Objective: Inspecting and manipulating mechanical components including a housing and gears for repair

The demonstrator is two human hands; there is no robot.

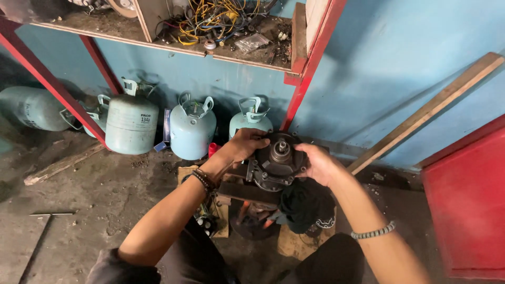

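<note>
Dark greasy cast-metal compressor body (pixel 273 165), round hub up toward the camera, clasped from both sides: left hand (pixel 245 144) gripping its upper-left rim, right hand (pixel 320 163) cupping the right edge. It sits on a dark metal block (pixel 247 192) over the floor, before pale blue gas cylinders (pixel 192 129). Shaft axis points upward (slightly tilted). Best held steady, both grips even, hub level.

Landmark: red post (pixel 307 73).
Clear plastic bag (pixel 251 42): on shelf, left of post, near its top; crumpled, see-through.
Printed label (pixel 145 118): dark print on pale blue cylinder (pixel 131 126), far left of post base.
Label on grey-green cylinder (pixel 31 108), farthest left: blurred.
</note>
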